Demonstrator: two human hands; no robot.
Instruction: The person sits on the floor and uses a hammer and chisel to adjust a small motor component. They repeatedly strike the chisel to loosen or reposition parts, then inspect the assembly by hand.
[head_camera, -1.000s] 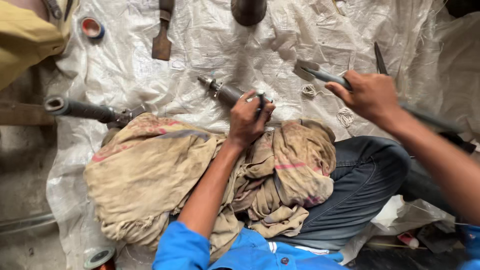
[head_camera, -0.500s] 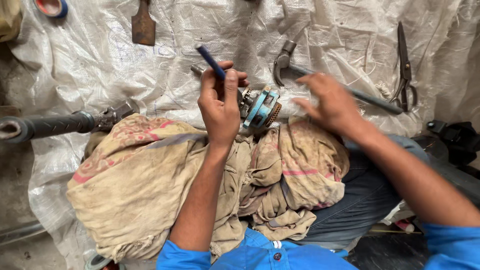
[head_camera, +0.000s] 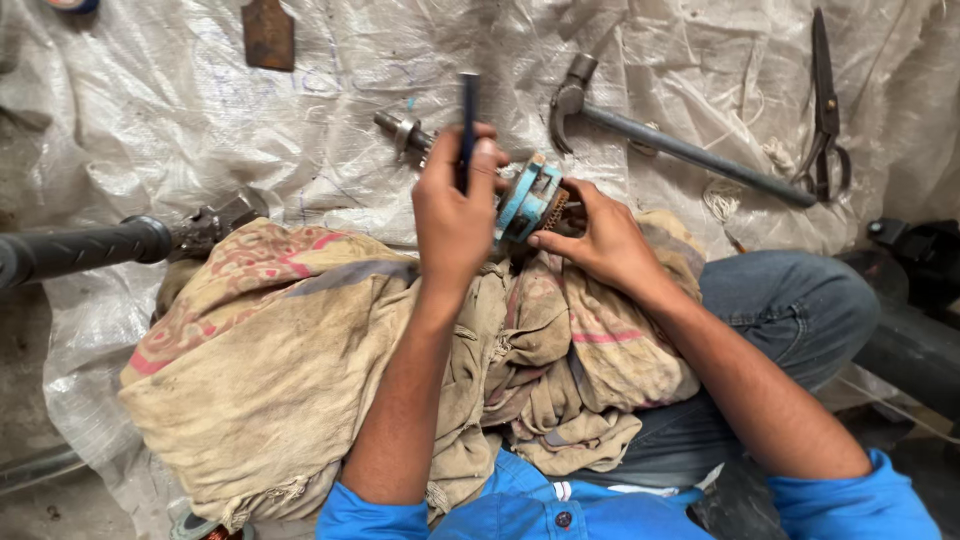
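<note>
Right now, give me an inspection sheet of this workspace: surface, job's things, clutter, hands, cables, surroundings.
Surface: crinkled white plastic sheet on the floor; grimy cloth over the lap.
Job's things: blue-framed motor part with a shaft; thin dark tool.
Clutter: hammer, scissors, flat rusty piece.
Hands: left hand grips the tool; right hand steadies the motor part.
Cables: nothing seen.
Surroundings: dark pipe at left.
</note>
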